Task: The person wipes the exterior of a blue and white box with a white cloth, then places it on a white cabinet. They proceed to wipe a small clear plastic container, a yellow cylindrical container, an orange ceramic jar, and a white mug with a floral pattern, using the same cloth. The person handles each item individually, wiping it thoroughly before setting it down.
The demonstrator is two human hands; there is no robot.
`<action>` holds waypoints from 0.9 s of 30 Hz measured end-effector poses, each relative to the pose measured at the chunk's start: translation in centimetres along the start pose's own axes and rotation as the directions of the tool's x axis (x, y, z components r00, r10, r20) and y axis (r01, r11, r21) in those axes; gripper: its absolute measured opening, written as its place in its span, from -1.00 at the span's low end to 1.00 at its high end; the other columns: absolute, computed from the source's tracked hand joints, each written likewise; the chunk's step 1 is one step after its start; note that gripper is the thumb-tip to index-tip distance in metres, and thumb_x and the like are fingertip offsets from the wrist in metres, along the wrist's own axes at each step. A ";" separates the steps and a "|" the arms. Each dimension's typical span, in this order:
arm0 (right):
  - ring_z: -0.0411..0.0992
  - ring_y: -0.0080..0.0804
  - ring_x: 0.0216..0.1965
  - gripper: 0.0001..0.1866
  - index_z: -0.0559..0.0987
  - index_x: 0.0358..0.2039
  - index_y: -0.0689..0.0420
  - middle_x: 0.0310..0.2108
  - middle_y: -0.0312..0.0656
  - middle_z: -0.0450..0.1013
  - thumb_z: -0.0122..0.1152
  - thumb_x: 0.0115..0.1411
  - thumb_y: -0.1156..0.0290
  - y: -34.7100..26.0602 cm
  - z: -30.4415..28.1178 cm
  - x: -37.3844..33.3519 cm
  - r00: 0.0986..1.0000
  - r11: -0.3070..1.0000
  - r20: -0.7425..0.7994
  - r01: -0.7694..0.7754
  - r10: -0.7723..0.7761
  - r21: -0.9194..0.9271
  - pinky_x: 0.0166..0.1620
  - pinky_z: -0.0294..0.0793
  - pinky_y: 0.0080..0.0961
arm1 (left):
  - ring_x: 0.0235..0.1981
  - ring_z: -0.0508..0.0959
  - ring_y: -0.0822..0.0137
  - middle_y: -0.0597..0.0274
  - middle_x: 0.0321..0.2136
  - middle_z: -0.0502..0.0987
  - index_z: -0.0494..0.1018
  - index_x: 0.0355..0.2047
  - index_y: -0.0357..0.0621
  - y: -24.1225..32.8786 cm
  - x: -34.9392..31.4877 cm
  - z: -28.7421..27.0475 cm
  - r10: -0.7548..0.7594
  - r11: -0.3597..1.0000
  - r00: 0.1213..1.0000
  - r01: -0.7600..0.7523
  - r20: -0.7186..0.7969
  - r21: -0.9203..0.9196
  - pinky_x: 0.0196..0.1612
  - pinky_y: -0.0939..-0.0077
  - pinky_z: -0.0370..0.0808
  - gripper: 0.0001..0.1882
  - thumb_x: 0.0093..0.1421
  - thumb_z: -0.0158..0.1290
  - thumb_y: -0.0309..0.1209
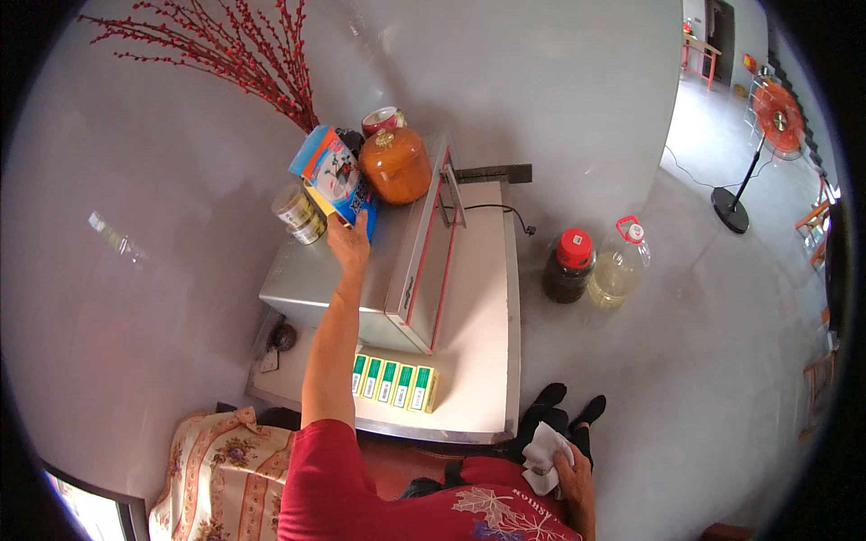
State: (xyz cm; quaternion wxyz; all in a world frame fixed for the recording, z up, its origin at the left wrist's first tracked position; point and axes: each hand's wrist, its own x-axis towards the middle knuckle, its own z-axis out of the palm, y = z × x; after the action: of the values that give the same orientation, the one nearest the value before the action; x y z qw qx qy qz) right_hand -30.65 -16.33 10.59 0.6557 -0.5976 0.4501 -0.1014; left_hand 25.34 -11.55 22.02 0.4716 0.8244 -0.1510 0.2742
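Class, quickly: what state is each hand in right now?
Left hand: closed on the blue packet, at its near end.
Right hand: closed, holding a crumpled white cloth.

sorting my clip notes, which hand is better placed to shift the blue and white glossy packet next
Probably the left hand: it touches the blue-and-white glossy packet atop the silver metal appliance, while the right hand holds a crumpled white cloth well away.

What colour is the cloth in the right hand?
The cloth is white, seen best in the head view.
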 end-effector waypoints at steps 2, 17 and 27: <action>0.44 -0.32 -0.15 -0.58 0.43 0.01 0.31 -0.15 -0.01 0.47 0.02 0.20 0.34 1.8 0.0 0.4 1.000 0.998 0.006 0.004 -0.005 0.061 -0.06 0.40 -0.43 | -0.39 0.50 -0.15 -0.09 -0.46 0.51 0.43 -0.31 -0.26 0.4 0.8 0.9 0.006 0.995 1.000 -0.003 -0.030 0.096 -0.29 0.05 0.40 -0.67 0.02 0.18 -0.28; 0.45 -0.29 -0.14 -0.61 0.44 -0.02 0.31 -0.13 0.02 0.47 0.02 0.16 0.40 -1.8 -0.4 -0.7 0.984 0.986 -0.102 0.154 -0.147 0.066 -0.04 0.38 -0.43 | -0.31 0.43 0.47 0.28 -0.32 0.47 0.38 -0.12 -0.25 6.3 -11.3 -11.6 -0.097 0.634 0.943 0.306 0.320 -0.710 -0.22 0.50 0.43 -0.68 0.10 0.04 -0.43; 0.34 -0.09 -0.16 -0.54 0.46 -0.02 0.17 -0.04 0.04 0.33 0.22 0.01 0.40 -12.6 -0.1 2.1 0.352 0.397 -0.222 0.574 -0.909 -0.716 -0.19 0.39 -0.27 | -0.20 0.51 0.28 0.15 -0.18 0.47 0.30 0.00 -0.18 14.5 -30.6 -9.3 -0.012 0.183 0.422 0.892 0.907 -0.413 -0.07 0.36 0.48 -0.48 -0.06 -0.05 -0.59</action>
State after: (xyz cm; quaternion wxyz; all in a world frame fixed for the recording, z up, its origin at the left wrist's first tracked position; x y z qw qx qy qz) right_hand -24.43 -21.20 20.62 0.1595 -0.8251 0.2944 -0.4550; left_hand -9.47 -11.27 17.69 0.7823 0.4484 -0.1523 -0.4047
